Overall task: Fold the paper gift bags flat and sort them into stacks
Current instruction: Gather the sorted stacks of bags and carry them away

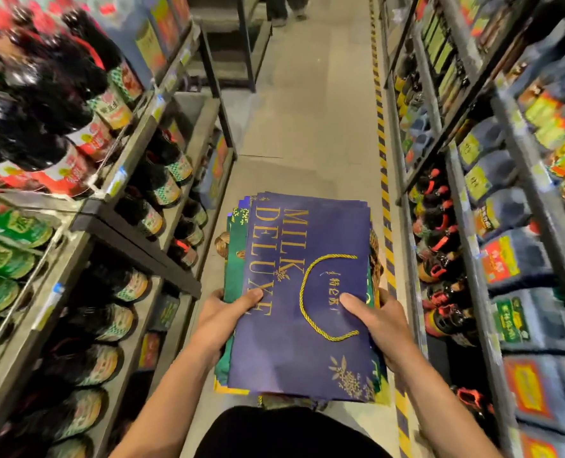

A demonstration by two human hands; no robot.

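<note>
I hold a stack of flattened paper gift bags [307, 292] in front of my body, above the aisle floor. The top bag is dark blue with gold "MILK DELUXE" lettering, and its gold cord handle [320, 292] lies on its face. Green bags [236, 259] stick out from under it on the left. My left hand [224, 312] grips the stack's left edge, thumb on top. At the right edge my right hand [373, 319] grips the stack the same way, thumb pressed near the cord.
I stand in a narrow shop aisle. Shelves of dark bottles [59, 104] line the left side, and shelves of bottles and pouches [506, 226] line the right. A yellow-black striped line [382, 143] runs along the concrete floor. Another person's legs [287, 8] show at the far end.
</note>
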